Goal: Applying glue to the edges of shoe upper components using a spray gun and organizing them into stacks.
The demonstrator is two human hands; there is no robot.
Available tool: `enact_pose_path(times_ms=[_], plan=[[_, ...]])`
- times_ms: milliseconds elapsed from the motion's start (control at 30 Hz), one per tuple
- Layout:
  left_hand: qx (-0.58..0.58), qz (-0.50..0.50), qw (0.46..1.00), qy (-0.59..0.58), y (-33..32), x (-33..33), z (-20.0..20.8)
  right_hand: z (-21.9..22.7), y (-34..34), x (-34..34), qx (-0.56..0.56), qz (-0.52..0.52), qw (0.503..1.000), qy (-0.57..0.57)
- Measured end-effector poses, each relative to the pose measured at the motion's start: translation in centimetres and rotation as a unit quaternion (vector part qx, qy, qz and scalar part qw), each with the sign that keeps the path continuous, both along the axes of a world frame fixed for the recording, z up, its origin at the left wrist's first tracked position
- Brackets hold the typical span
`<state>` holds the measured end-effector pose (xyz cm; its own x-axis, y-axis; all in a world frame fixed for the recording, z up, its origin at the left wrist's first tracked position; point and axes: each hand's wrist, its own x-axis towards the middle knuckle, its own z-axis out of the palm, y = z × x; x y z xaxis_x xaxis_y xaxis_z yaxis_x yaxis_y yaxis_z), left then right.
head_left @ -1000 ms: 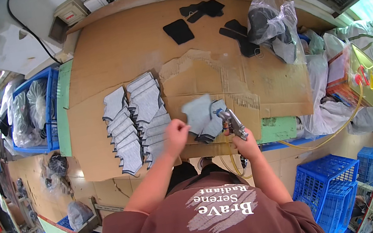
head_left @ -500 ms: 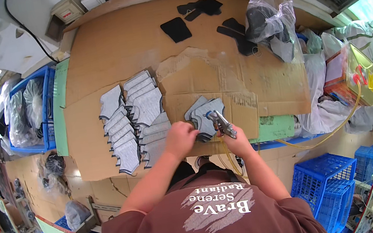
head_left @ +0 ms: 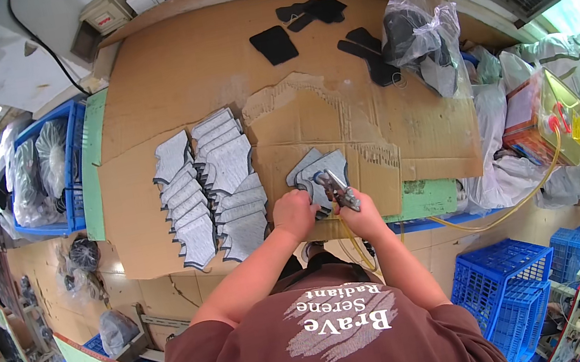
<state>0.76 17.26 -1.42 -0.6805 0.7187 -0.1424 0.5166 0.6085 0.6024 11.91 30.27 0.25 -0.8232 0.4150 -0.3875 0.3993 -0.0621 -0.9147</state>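
L hand [head_left: 296, 214] had shifted slightly right vs. half a sec. earlier, nearer the R hand [head_left: 362, 215]. L fingers were at the near-left edge of the small stack of grey pieces [head_left: 335, 163]; couldn't tell if they pinched one. R fingers were wrapped round the metal spray gun [head_left: 339, 192], its nozzle end over the stack. Stack lay fanned near the front edge of the cardboard [head_left: 164, 71], approx. mid-table. On its L, a narrow gap ran to two overlapped rows of grey pieces [head_left: 229, 168]; L hand filled the near end of that gap. On its R, there was more room, out to the green strip [head_left: 427, 198]. Past the torn edge [head_left: 290, 87], a wide stretch ran up to the black pieces [head_left: 273, 46], w/ the plastic bag [head_left: 429, 27] far R. Yellow hose [head_left: 482, 228] curved from the tin [head_left: 561, 106] along the R front edge.
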Motion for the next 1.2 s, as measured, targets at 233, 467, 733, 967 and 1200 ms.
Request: enact_pose_path(times_ms=[233,467,733,967,1200], plan=[[-0.008,0.006,1.0,-0.02,-0.1,-0.3,-0.7,1.1,0.7,0.0,-0.017,-0.058,0.998,-0.029],[0.001,0.008,0.999,-0.037,-0.1,-0.3,-0.3,0.7,2.3,0.7,0.011,-0.101,0.995,-0.006],[0.167,0.101,0.975,-0.109,-2.7,-2.2,0.1,2.5,1.8,1.1,-0.013,-0.096,0.995,0.008],[0.112,0.267,0.944,-0.158,-11.6,-9.3,2.1,3.2,1.2,1.3,-0.022,-0.035,0.999,-0.014],[0.061,0.131,0.979,0.146,-8.8,-6.1,2.6,1.3,0.4,1.2,-0.028,0.008,1.0,-0.005]])
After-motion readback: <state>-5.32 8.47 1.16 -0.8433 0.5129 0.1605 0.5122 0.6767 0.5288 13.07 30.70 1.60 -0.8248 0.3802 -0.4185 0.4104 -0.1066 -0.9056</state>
